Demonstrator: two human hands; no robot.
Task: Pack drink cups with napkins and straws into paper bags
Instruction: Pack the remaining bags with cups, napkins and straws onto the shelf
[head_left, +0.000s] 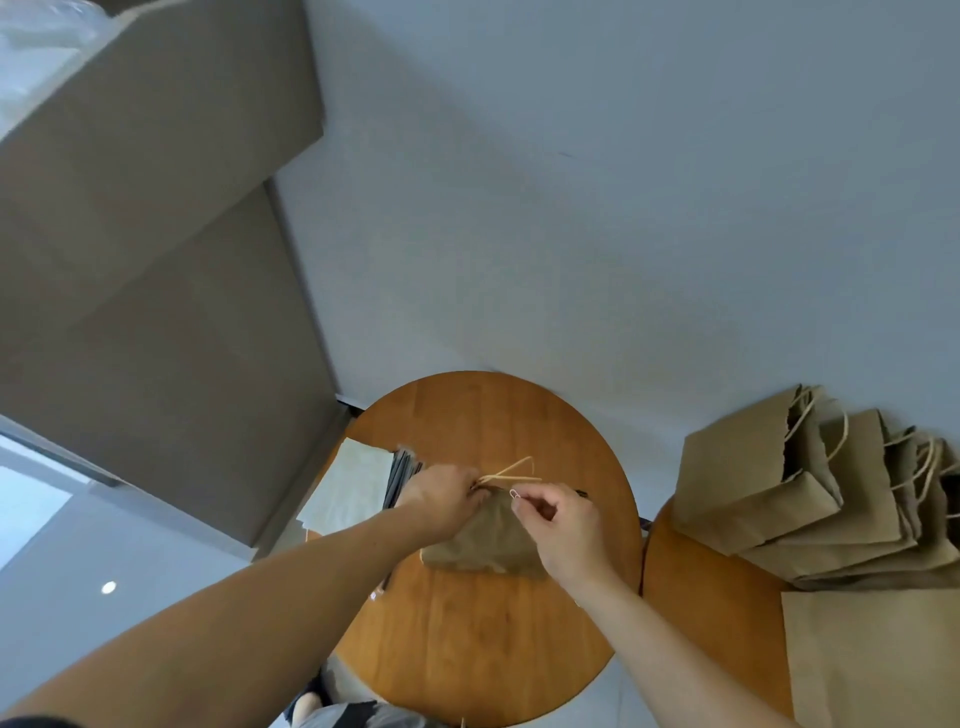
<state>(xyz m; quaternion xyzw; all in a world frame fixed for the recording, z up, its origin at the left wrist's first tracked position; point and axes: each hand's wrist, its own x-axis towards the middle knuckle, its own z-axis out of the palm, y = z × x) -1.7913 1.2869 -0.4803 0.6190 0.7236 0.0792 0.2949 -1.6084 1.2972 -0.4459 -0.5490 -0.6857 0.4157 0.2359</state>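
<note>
Cannot see into crumpled brown paper bag, mid round wooden table; mouth covered by hands. Gripping its gathered top below pale twine handles with left hand; pinching small wire paper clip with right hand. Partly masked behind left hand: dark straws, beside white napkin stack. Far right, cut by frame edge: leaning brown paper bags.

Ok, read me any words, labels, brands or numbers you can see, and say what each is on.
No text can be read anywhere.
The bag on the table, gripped by the left hand: plain brown, no print shows.
The stacked bags at right: plain.
The napkins: blank white.
The straws and the clip pinched by the right hand: too small to tell.
</note>
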